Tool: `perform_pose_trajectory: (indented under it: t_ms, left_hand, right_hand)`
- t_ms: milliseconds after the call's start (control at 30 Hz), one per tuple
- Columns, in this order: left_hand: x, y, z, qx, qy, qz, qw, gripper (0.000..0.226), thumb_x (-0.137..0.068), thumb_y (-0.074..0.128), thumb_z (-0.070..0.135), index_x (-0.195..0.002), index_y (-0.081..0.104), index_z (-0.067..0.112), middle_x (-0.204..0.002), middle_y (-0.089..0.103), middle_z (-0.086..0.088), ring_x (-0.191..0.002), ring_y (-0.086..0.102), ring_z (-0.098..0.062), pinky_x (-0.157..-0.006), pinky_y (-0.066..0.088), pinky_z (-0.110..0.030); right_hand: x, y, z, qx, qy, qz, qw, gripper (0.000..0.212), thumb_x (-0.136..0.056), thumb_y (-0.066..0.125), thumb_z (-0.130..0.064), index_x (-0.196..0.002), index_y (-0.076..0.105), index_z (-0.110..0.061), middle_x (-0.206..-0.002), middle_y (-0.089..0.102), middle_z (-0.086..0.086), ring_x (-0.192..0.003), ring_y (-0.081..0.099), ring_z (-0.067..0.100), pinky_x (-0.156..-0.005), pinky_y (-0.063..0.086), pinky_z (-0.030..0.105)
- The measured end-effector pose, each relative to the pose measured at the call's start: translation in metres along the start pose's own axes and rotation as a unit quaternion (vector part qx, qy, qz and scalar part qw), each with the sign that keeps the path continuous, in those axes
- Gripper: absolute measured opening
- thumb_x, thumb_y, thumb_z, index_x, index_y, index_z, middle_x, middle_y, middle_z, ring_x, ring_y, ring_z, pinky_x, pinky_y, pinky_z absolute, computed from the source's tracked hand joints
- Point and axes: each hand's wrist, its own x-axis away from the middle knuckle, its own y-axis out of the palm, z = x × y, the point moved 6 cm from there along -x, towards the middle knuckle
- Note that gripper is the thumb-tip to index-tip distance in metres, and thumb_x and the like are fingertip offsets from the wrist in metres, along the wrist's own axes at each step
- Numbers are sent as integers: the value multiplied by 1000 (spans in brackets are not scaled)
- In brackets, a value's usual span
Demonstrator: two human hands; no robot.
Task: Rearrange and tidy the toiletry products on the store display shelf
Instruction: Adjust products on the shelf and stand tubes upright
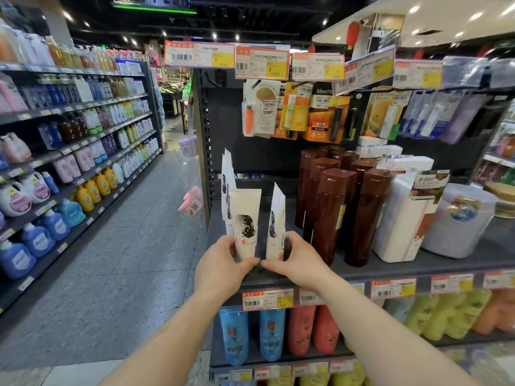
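Left hand (220, 267) is gripping a white tube (245, 227), right hand (292, 261) gripping another tube (276, 227) just right, both standing on the shelf (390, 270).

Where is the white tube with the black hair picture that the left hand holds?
In the head view, the white tube stands at the shelf's front left, gripped by the left hand, beside a second white tube that the right hand holds.

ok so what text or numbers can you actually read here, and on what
"Men": orange-and-black hanging card
"4.90": leftmost top price tag
"13.90": second top price tag
Red characters on the white tube in the left hand: too blurred.
Other price tags and bottle labels: unreadable.
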Motion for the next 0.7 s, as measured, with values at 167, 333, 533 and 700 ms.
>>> perform_pose_trajectory:
  t_ms: [167, 333, 533, 700]
  left_hand:
    - [0, -1, 0, -2, 4, -3, 1000, 45, -68, 75, 54, -97, 43, 42, -81, 51, 26, -77, 51, 5, -59, 41, -20]
    - [0, -1, 2, -15, 6, 2, 1000, 43, -69, 74, 54, -98, 46, 40, -83, 52, 24, -75, 50, 4, -55, 36, -17]
    - [2, -3, 3, -15, 9, 2, 1000, 42, -69, 74, 54, -96, 44, 43, -81, 50, 27, -73, 48, 8, -55, 35, -16]
    - [2, -3, 5, -12, 17, 1, 1000, 40, -69, 74, 54, -94, 44, 43, -80, 51, 26, -74, 49, 6, -56, 36, -17]
  right_hand:
    - [-1, 0, 0, 10, -17, 5, 1000, 44, -74, 76, -42, -111, 54, -35, -102, 65, -18, -93, 62, 1, -87, 52, 32]
    - [-1, 1, 0, -1, -24, -26, 999, 49, -71, 74, -43, -114, 53, -34, -106, 63, -20, -102, 60, 3, -90, 49, 28]
    - [-3, 2, 2, 41, -30, 6, 999, 57, -73, 76, -46, -123, 51, -33, -116, 63, -15, -106, 59, 7, -93, 50, 37]
    - [-4, 3, 2, 49, -31, -6, 998, 48, -78, 72, -41, -121, 50, -34, -114, 63, -15, -104, 59, 7, -94, 49, 36]
